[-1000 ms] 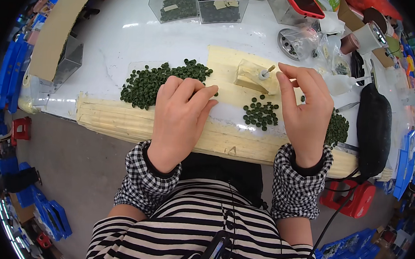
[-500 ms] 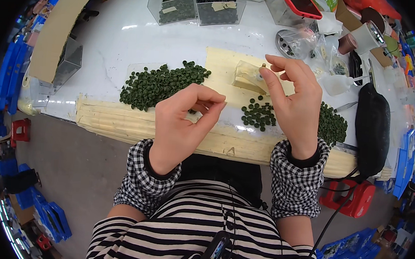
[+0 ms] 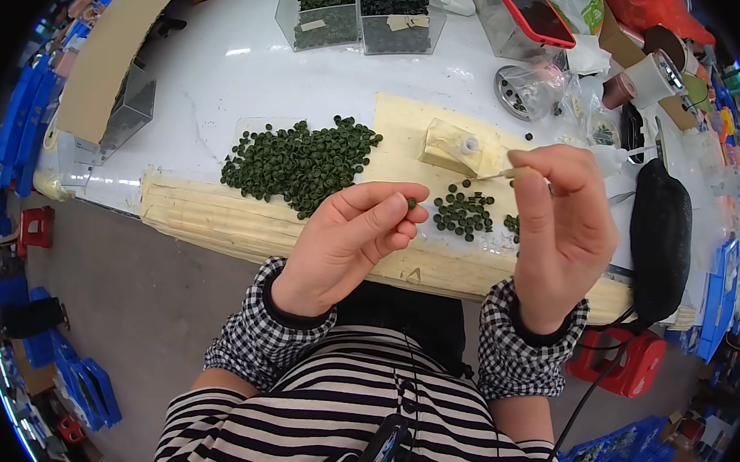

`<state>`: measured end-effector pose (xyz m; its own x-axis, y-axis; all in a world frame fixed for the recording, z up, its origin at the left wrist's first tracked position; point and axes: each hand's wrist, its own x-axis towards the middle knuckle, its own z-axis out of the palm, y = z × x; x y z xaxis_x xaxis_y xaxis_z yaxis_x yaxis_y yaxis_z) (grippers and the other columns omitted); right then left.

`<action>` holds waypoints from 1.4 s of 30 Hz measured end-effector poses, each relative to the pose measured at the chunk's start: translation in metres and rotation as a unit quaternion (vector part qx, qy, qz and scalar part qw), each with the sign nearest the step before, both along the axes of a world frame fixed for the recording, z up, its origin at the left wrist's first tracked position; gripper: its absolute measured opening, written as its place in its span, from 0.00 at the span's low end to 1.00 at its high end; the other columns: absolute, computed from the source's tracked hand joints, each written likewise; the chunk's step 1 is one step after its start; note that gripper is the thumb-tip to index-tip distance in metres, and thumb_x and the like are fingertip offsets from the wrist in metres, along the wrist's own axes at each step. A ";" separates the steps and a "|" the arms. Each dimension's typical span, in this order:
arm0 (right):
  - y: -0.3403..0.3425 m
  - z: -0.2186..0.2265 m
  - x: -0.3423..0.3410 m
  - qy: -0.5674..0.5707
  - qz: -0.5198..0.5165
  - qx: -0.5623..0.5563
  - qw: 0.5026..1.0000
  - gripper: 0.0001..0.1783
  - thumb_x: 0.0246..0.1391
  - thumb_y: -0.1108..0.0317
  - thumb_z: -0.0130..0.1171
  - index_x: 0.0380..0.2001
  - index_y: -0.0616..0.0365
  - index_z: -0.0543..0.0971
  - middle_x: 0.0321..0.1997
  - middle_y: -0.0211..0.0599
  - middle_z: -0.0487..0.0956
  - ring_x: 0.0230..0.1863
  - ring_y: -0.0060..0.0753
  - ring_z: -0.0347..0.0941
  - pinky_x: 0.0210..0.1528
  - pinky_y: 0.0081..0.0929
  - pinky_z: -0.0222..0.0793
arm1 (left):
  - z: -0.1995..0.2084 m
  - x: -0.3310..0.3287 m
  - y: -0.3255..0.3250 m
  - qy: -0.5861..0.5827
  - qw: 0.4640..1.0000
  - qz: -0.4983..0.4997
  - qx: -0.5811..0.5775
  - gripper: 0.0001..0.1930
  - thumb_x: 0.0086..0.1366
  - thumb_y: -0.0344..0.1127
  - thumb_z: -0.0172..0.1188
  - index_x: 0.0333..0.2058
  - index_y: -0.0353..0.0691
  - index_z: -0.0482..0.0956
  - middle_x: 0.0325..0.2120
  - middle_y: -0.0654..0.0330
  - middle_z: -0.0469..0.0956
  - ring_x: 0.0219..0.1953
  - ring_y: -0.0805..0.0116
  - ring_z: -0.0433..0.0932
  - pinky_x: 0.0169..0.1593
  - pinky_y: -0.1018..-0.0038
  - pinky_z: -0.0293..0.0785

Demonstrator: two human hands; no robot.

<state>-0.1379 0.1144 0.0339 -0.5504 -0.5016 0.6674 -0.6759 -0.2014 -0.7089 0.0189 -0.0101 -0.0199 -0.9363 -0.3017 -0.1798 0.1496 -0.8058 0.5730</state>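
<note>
My left hand (image 3: 348, 242) is closed over the near part of the table, with a small dark green button-like piece (image 3: 411, 204) pinched at the fingertips. To its right, my right hand (image 3: 563, 232) pinches a thin, pale, stick-like tool (image 3: 511, 173) between thumb and forefinger; its narrow end points left. Just beyond that end lies a tape-wrapped block (image 3: 453, 147) with a small whitish round fitting on top. A small group of green pieces (image 3: 464, 212) lies between my hands. Left of them spreads a large heap of the same pieces (image 3: 298, 162). Another heap is mostly hidden behind my right hand.
Two clear bins (image 3: 399, 40) of dark pieces stand at the back. At the back right are a red-framed phone (image 3: 535, 15), a round metal dish (image 3: 510, 93) and plastic bags. A black padded object (image 3: 659, 238) hangs at the right. Yellowish padding (image 3: 208, 215) covers the front edge.
My right hand has moved right and toward me, away from the block, with the stick-like tool now showing. My left hand has shifted slightly right and turned, so its green piece shows.
</note>
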 end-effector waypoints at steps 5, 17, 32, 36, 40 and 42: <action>-0.004 -0.012 0.016 -0.131 0.115 0.025 0.984 0.05 0.56 0.75 0.61 0.34 0.64 0.77 0.34 0.36 0.78 0.35 0.26 0.74 0.41 0.22 0.69 | 0.001 0.000 0.004 -0.003 1.000 -0.001 -0.003 0.14 0.70 0.33 0.54 0.49 0.31 0.77 0.37 0.59 0.81 0.34 0.80 0.77 0.40 0.85 0.76; -0.009 -0.017 0.018 -0.142 0.153 0.045 0.977 0.04 0.59 0.75 0.58 0.35 0.65 0.75 0.32 0.35 0.78 0.33 0.25 0.79 0.37 0.20 0.74 | -0.003 -0.001 0.006 0.004 1.000 -0.011 -0.012 0.13 0.70 0.35 0.55 0.48 0.34 0.78 0.43 0.61 0.78 0.38 0.77 0.75 0.40 0.84 0.73; -0.025 -0.029 -0.019 0.089 -0.115 0.045 0.988 0.03 0.52 0.75 0.62 0.31 0.62 0.78 0.30 0.38 0.78 0.32 0.37 0.75 0.35 0.28 0.69 | -0.003 0.000 0.005 0.004 1.000 -0.006 -0.006 0.12 0.70 0.33 0.54 0.48 0.32 0.77 0.36 0.59 0.81 0.34 0.80 0.78 0.39 0.85 0.76; -0.025 -0.032 -0.020 0.150 -0.111 0.173 0.967 0.07 0.51 0.73 0.63 0.34 0.61 0.79 0.34 0.39 0.78 0.39 0.42 0.73 0.40 0.31 0.69 | -0.004 -0.001 0.006 0.003 1.000 0.004 -0.004 0.12 0.70 0.32 0.54 0.48 0.33 0.76 0.36 0.58 0.81 0.34 0.79 0.78 0.40 0.84 0.76; -0.009 -0.035 -0.026 0.124 -0.120 0.129 0.977 0.15 0.51 0.71 0.64 0.43 0.62 0.78 0.36 0.42 0.78 0.39 0.44 0.74 0.43 0.33 0.69 | -0.003 0.002 0.008 -0.019 0.999 0.022 -0.025 0.10 0.70 0.32 0.54 0.48 0.36 0.75 0.35 0.59 0.78 0.33 0.79 0.75 0.37 0.85 0.74; 0.013 -0.029 -0.036 0.086 -0.175 0.116 0.974 0.12 0.51 0.73 0.63 0.40 0.63 0.79 0.35 0.40 0.79 0.36 0.39 0.75 0.41 0.31 0.69 | 0.000 0.004 0.006 -0.034 0.998 0.031 -0.039 0.10 0.70 0.31 0.54 0.48 0.36 0.75 0.36 0.59 0.78 0.33 0.80 0.74 0.37 0.87 0.74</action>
